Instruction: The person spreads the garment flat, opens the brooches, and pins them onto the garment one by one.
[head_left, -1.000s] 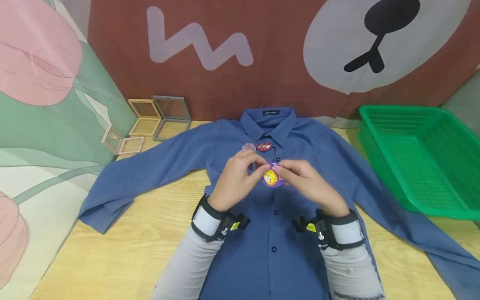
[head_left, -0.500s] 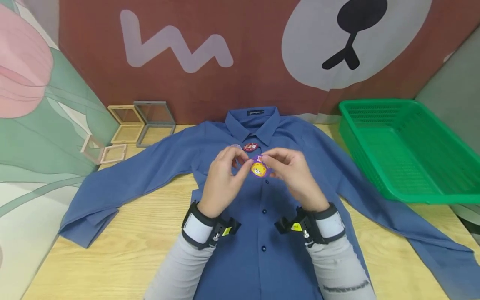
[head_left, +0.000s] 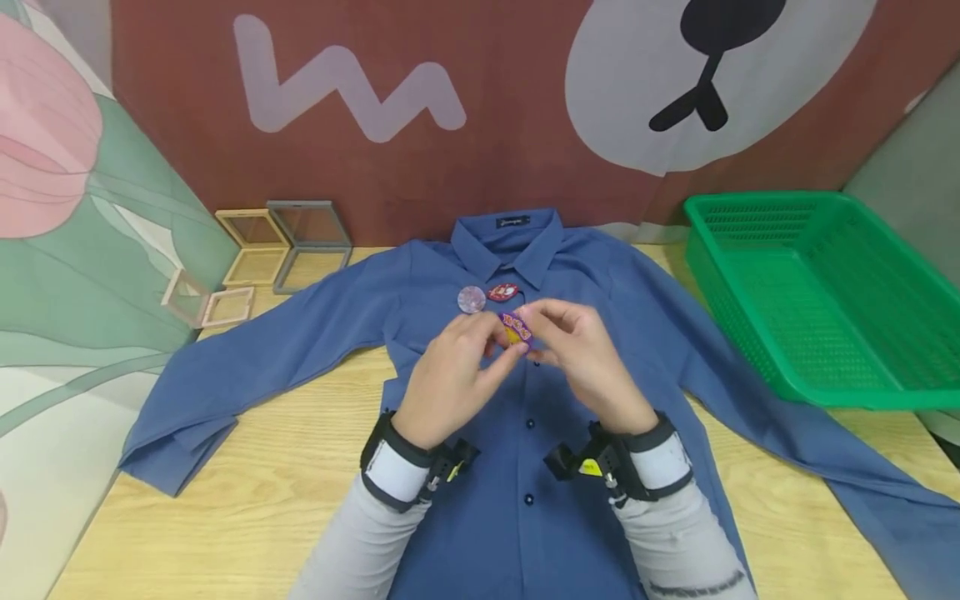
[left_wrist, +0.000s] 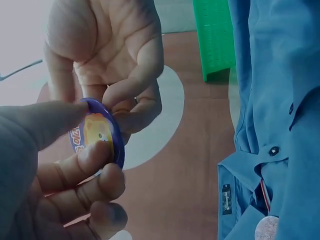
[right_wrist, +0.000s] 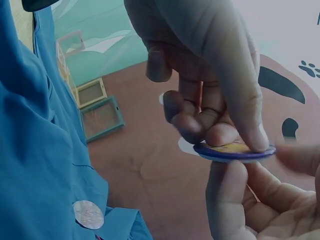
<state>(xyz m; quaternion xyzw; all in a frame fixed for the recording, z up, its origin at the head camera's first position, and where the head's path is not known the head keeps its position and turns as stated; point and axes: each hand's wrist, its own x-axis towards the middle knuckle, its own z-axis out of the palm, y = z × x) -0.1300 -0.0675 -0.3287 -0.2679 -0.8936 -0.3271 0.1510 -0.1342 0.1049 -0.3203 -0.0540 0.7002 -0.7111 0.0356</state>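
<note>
A round purple button badge [head_left: 516, 328] with a yellow lion face and lettering is held above the blue shirt [head_left: 480, 467]. My left hand [head_left: 457, 367] pinches it between thumb and curled fingers, as the left wrist view shows. My right hand [head_left: 581, 354] grips its other side, fingertips against the rim and back. In the right wrist view the badge [right_wrist: 235, 151] appears nearly edge-on, between the fingers of both hands. On the shirt's chest, below the collar, lie a pale glittery round badge [head_left: 472, 299] and a red oval badge [head_left: 503, 292].
The shirt is spread face up on a wooden table [head_left: 300, 467], sleeves out to both sides. A green plastic basket [head_left: 795, 392] stands at the right. Several small hinged frames [head_left: 311, 225] stand at the back left, before a printed cloth backdrop [head_left: 510, 100].
The purple badge has turned in the hands, so its lettering now shows more and the lion face is mostly covered. The pale badge has come out from behind my left hand. The head view has shifted.
</note>
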